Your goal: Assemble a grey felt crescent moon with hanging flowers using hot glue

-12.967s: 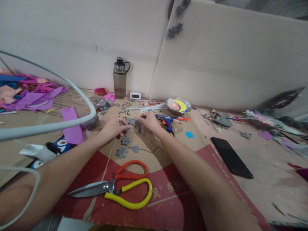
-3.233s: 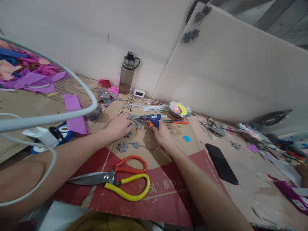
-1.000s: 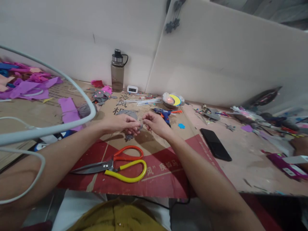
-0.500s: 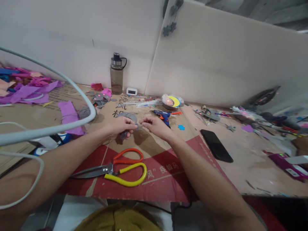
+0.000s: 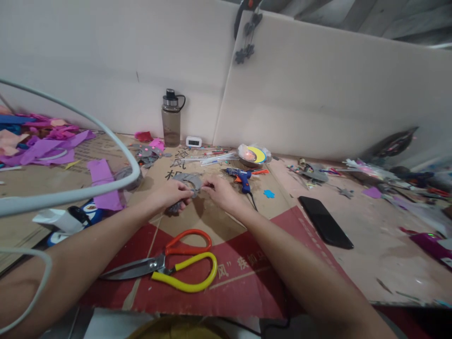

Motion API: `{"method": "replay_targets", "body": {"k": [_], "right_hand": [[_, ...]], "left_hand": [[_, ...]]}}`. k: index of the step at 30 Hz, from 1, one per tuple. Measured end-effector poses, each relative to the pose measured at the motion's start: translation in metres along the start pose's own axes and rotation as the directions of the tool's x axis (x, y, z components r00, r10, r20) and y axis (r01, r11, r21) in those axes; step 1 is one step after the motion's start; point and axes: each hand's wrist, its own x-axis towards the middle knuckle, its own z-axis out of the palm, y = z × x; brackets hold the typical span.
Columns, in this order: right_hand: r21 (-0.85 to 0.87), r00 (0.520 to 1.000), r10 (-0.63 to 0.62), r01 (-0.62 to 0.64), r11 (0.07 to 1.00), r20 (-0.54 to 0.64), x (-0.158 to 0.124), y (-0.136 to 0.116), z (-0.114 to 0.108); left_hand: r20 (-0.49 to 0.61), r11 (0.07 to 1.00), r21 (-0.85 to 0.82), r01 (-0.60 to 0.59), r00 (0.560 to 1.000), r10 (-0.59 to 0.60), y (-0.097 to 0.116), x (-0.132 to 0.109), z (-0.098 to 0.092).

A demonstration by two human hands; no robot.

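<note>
Both hands meet over the brown cardboard sheet in the middle of the table. My left hand is closed on a string of grey felt flowers, which hangs under its fingers. My right hand pinches the same grey piece at its right end, fingertips almost touching those of the left. A curved grey felt cutout lies just behind the hands. A blue hot glue gun with an orange trigger rests on the cardboard to the right of my right hand.
Large scissors with orange and yellow handles lie near the front edge. A black phone lies to the right. A water bottle, a small white clock and a foil bowl stand at the back. Purple paper scraps and white cables fill the left.
Over 13 seconds my right hand used the glue gun, then set it down. In the last second both hands lowered slightly toward the cardboard, still pinching the grey flower string.
</note>
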Motion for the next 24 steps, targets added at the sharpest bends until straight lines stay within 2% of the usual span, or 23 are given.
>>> {"method": "replay_targets", "body": {"k": [3, 6, 10, 16, 20, 24], "right_hand": [[-0.026, 0.999, -0.033, 0.033, 0.999, 0.016, 0.014, -0.001, 0.005], [-0.062, 0.998, -0.069, 0.070, 0.996, 0.010, 0.023, 0.003, 0.013], [-0.058, 0.998, -0.068, 0.068, 0.996, 0.011, 0.024, 0.012, 0.024], [0.007, 0.998, -0.061, 0.061, 0.998, -0.013, 0.017, 0.013, 0.025], [0.048, 0.999, -0.042, 0.044, 0.998, -0.026, 0.013, 0.011, 0.027], [0.065, 0.997, -0.070, 0.071, 0.995, -0.008, 0.011, 0.011, 0.029]], "left_hand": [[-0.046, 1.000, 0.015, -0.013, 0.999, 0.014, 0.000, 0.004, -0.008], [-0.076, 0.999, 0.014, 0.051, 0.996, -0.050, 0.001, 0.004, -0.008], [-0.049, 0.997, -0.026, 0.066, 0.997, -0.067, 0.002, 0.001, 0.001], [-0.018, 0.997, 0.050, 0.058, 0.998, -0.057, 0.001, -0.003, 0.008], [0.066, 0.987, 0.151, 0.044, 0.996, -0.055, 0.005, -0.007, -0.002], [0.114, 0.951, 0.297, 0.088, 0.985, -0.127, 0.010, -0.009, -0.025]]}}
